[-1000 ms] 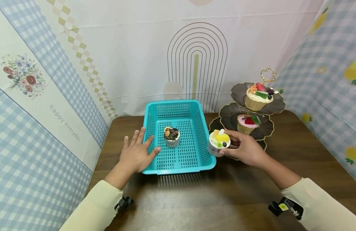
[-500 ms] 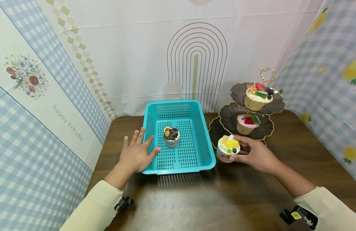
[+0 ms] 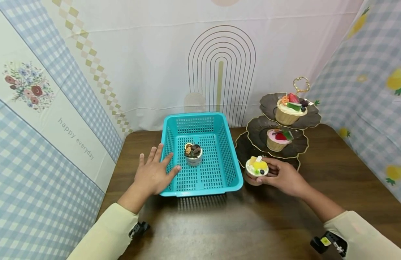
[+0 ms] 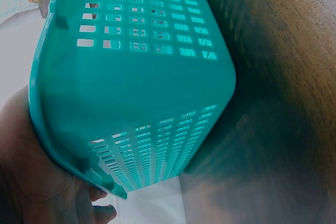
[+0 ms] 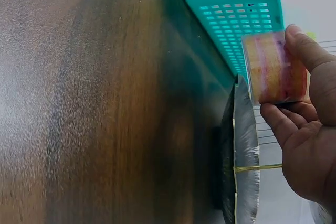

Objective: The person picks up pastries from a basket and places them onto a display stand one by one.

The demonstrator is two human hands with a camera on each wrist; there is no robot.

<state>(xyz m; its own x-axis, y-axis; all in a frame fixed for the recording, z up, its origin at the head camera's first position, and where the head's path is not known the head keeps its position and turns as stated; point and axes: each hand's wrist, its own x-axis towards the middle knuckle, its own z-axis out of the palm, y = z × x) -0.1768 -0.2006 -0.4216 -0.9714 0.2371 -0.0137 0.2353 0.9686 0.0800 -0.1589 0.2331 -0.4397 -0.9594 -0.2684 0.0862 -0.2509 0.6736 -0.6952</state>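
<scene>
My right hand [image 3: 286, 177] grips a clear cake cup [image 3: 252, 178] between thumb and fingers, at the front left edge of the lowest stand plate. Yellow fruit, cream and a dark berry top the cup. Through its wall, the right wrist view shows yellow and pink layers in the cup [image 5: 275, 66]. My left hand [image 3: 155, 172] rests, fingers spread, on the left rim of a turquoise basket [image 3: 215, 190]; in the left wrist view it lies against the basket's rim [image 4: 42, 114]. Inside the basket stands another cup [image 3: 194, 159] with a dark topping and orange bits.
A dark, gold-edged tiered stand [image 3: 299, 144] is at the right. Its top tier bears a cream cupcake [image 3: 286, 115] with fruit, the middle one a pink cupcake [image 3: 276, 144]. Brown wooden table [image 3: 200, 231] lies in front; a printed cloth [image 3: 148, 65] hangs behind.
My right hand has carried the yellow-fruit cup from the basket's right rim rightward and toward me, then slightly lower over the lowest plate's edge. The left hand has stayed still.
</scene>
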